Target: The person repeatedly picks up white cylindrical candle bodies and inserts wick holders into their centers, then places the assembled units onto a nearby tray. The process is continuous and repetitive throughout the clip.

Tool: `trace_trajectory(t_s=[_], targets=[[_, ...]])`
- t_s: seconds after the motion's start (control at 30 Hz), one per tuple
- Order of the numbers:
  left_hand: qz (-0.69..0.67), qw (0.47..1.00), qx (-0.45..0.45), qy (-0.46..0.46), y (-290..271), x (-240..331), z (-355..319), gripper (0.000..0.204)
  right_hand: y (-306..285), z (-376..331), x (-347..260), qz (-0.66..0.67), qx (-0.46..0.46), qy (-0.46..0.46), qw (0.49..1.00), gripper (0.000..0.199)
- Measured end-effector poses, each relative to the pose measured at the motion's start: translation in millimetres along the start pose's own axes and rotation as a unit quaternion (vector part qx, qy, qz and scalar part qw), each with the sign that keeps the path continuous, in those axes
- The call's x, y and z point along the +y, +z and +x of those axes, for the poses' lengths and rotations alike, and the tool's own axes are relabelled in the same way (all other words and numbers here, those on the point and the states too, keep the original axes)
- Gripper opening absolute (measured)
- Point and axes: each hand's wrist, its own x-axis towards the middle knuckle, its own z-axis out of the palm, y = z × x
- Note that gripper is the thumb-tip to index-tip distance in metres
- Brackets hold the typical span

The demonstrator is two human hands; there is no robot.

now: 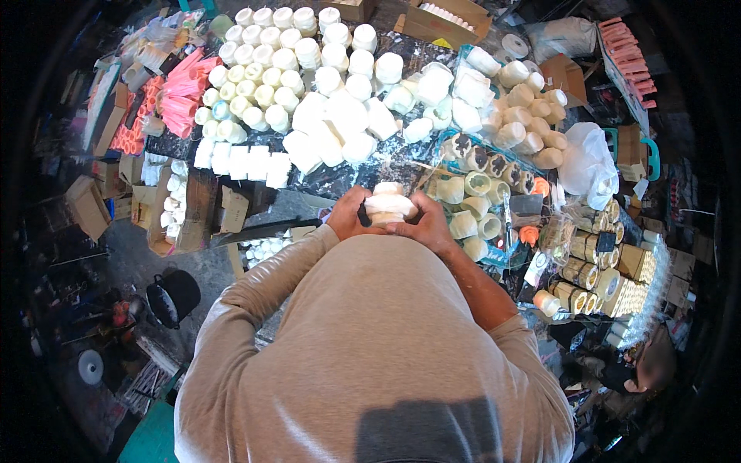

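Close in front of my chest, both hands grip a cream-white, rounded piece (pixel 390 205) with a wide middle and a narrower top. My left hand (pixel 349 216) is closed around its left side. Fingers of my right hand (pixel 429 224) curl around the right side, with the thumb low near its base. My chest hides part of the underside. Just beyond the hands is a dark, white-spattered table (pixel 390 158). On it stand rows of white, cup-like pieces (pixel 262 55) and a heap of larger, bright white blocks (pixel 332 127).
Right of my hands, a blue-lined tray (pixel 500 261) holds hollow cream cups (pixel 478 184). A white plastic bag (pixel 588 166) lies beyond it. Pink tubes (pixel 184 92) lie far left. A cardboard box (pixel 189 220) and a black bucket (pixel 174 299) stand at lower left. Another person (pixel 617 370) is at lower right.
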Motion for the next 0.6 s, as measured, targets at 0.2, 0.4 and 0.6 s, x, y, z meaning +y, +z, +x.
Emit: trace_trajectory(t_s=[0.2, 0.4, 0.6], targets=[[-0.079, 0.995, 0.057, 0.006, 11.6, -2.5, -5.0, 0.068, 5.2, 0.6, 8.8, 0.033, 0.009, 0.012, 0.999, 0.04], [-0.124, 0.99, 0.063, -0.028, 21.4, -25.5, -7.0, 0.066, 16.1, 5.2, 45.1, -0.019, 0.02, 0.023, 0.999, 0.039], [-0.196, 0.975, 0.028, -0.099, 32.7, -48.4, 9.5, 0.066, 40.2, 27.9, 123.8, 0.143, 0.07, -0.02, 0.987, 0.055]])
